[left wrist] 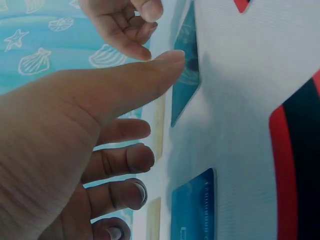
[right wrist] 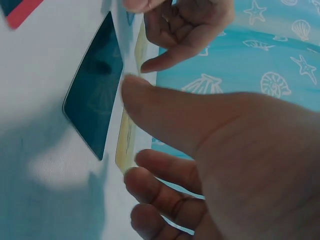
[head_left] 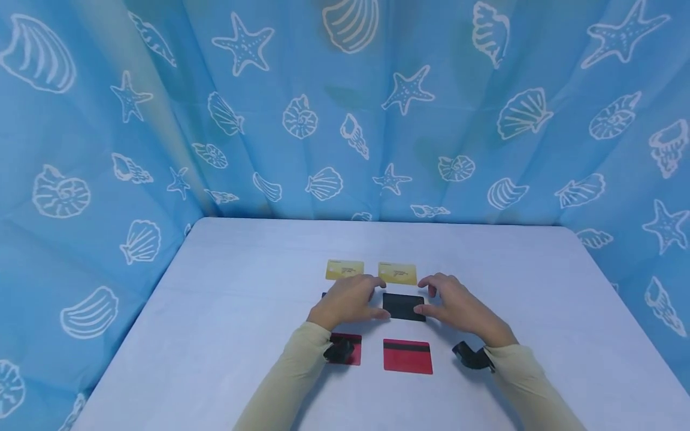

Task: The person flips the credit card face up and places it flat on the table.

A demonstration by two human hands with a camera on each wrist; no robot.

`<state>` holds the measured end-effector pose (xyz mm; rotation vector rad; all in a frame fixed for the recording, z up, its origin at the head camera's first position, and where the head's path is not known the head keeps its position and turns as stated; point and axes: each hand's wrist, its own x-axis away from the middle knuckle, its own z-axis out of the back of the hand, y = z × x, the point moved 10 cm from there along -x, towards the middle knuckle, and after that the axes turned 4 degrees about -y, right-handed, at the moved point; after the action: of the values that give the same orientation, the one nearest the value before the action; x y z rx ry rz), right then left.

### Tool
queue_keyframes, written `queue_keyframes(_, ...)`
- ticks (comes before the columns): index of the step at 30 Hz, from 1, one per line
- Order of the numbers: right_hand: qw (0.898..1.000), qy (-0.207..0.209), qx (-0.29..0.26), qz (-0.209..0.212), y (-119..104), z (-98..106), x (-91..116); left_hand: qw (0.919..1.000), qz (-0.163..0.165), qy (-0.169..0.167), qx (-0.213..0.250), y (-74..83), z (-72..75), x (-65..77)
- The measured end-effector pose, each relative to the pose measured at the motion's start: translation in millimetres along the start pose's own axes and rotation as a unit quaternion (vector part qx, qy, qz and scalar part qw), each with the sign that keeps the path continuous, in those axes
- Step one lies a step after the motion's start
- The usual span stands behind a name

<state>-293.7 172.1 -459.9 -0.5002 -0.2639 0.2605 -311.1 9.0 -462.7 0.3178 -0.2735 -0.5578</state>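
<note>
A black card (head_left: 401,306) lies flat on the white table, between my two hands. My left hand (head_left: 347,301) hovers at its left, thumb and fingers spread apart and holding nothing. From the right comes my right hand (head_left: 455,304), its thumb tip overlapping the card's right end in the head view; in the right wrist view that thumb appears just above the dark card (right wrist: 95,90). Neither hand grips anything. Under the left hand a blue card (left wrist: 195,210) shows in the left wrist view; from the head it is nearly all hidden.
Two yellow cards (head_left: 398,273) lie in a row behind the hands. Nearer the front are two red cards (head_left: 408,361) with dark stripes, the left one partly covered by a black wrist strap (head_left: 339,351). A blue shell-print curtain (head_left: 323,120) hangs behind the table.
</note>
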Motion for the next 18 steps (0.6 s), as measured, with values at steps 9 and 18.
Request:
queue_keyframes(9,0.999,-0.027,0.013,-0.025,6.2,-3.9,0.8,0.9999,-0.001,-0.012,-0.003,0.8,-8.6,-1.0)
queue_keyframes(18,0.999,-0.04,0.016,-0.028,6.3,-9.9,-2.5,0.9998,0.007,-0.015,0.014,-2.1,-10.4,0.3)
